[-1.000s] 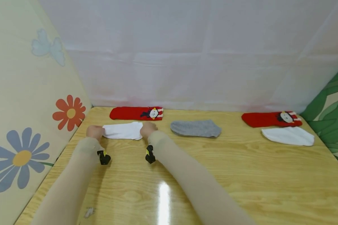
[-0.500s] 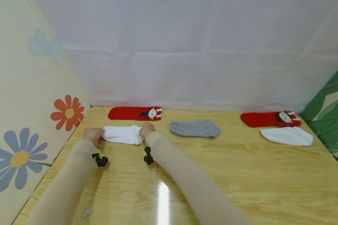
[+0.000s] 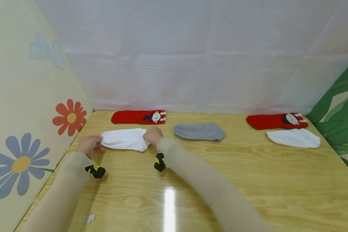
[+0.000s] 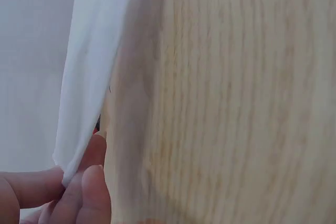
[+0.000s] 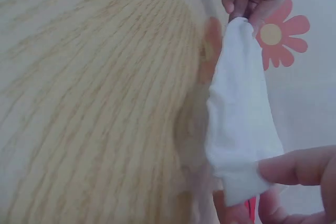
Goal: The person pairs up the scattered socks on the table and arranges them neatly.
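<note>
A white sock (image 3: 123,139) is stretched between both hands just above the wooden table, at the left in the head view. My left hand (image 3: 89,144) pinches its toe end between thumb and fingers; the left wrist view shows the sock (image 4: 92,66) running away from those fingertips (image 4: 94,187). At the cuff end my right hand (image 3: 154,135) pinches the fabric, with the thumb (image 5: 294,169) on top in the right wrist view. Behind the white sock lies a red sock (image 3: 127,117) with a cartoon figure. A grey sock (image 3: 199,131) lies flat to the right of my right hand.
At the far right of the table (image 3: 220,180) lie a second red sock (image 3: 266,121) and, in front of it, another white sock (image 3: 294,138). A pale cloth (image 3: 191,64) hangs behind the table. A flower-painted wall (image 3: 14,96) borders the left side.
The left hand has shifted left and slightly nearer, drawing the white sock's toe end with it. The sock now looks straighter and longer. The right hand has barely moved.
</note>
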### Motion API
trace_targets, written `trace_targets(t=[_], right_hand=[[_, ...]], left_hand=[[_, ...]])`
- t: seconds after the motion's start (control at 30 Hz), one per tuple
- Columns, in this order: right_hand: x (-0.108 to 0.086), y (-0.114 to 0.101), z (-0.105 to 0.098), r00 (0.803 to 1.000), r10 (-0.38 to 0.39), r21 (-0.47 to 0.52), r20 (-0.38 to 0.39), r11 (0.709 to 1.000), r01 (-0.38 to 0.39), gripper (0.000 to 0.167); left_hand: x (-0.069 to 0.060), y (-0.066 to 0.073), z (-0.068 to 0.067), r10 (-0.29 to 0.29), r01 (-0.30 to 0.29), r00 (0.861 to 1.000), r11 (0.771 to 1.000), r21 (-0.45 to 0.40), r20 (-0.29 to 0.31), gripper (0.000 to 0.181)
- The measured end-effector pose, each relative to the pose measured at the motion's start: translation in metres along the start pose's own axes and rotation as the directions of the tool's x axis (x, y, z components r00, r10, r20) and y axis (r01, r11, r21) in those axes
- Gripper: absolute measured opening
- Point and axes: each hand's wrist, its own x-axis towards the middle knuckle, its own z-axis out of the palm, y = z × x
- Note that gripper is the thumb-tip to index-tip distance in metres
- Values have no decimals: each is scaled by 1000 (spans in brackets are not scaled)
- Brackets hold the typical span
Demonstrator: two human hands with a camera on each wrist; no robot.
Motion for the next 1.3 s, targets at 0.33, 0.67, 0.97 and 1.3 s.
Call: trace_targets(t=[0.33, 0.67, 0.97, 1.3], right_hand=[[-19, 5, -16, 1000, -13, 165, 12, 986, 11, 24], [-42, 11, -24, 1000, -16, 199, 16, 980, 13, 12], [-49, 23, -31, 998, -63, 182, -13, 981, 65, 11], [-59, 38, -40, 995, -88, 155, -53, 983, 95, 13]], left_hand=[[-24, -6, -5, 38, -30, 995, 996, -89, 93, 44], [-39, -18, -7, 20, -3, 992, 991, -132, 123, 50], [-48, -23, -1, 23, -10, 993, 994, -107, 118, 52], [-63, -27, 10, 35, -9, 986, 987, -162, 161, 42]])
